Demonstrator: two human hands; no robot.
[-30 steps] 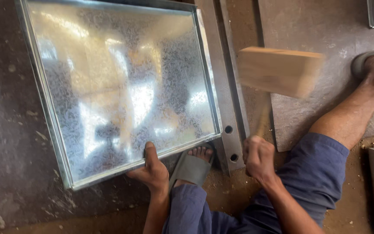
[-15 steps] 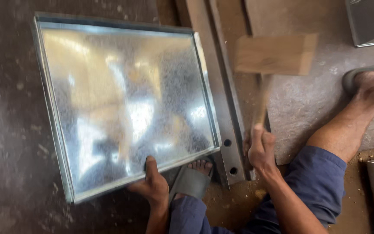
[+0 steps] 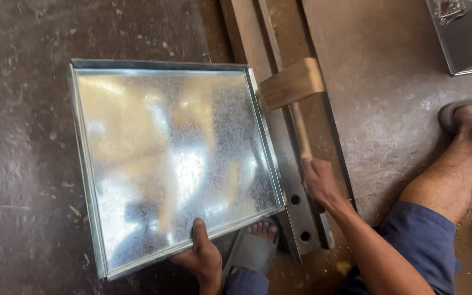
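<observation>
The galvanised sheet-metal tray (image 3: 176, 164) lies flat on the dark floor (image 3: 23, 164), its shallow folded rim facing up and its bright face reflecting light. Its long axis runs roughly away from the person, tilted slightly to the left at the far end.

The left hand (image 3: 203, 257) holds the tray at the near edge, close to the near right corner. The thumb lies on the inner face and the other fingers are tucked under the rim, so the hand is closed on the tray.

Just right of that hand, a foot in a grey sandal (image 3: 255, 248) rests at the tray's near right corner.

A steel angle bar (image 3: 296, 213) with two drilled holes lies on the floor along the tray's right rim, touching or just beside it; the exact contact cannot be told.

The right hand (image 3: 318, 183) is clenched around the handle of a wooden mallet (image 3: 292, 84). The handle runs away from the person, nearly parallel to the right rim. The mallet head sits at the tray's far right corner, at or just above the rim; whether it touches cannot be told. The right hand is the nearer hand to that rim.

Further right, the person's other leg in blue cloth (image 3: 427, 240) extends across the floor. A second metal box (image 3: 465, 33) stands at the top right corner, well apart.
</observation>
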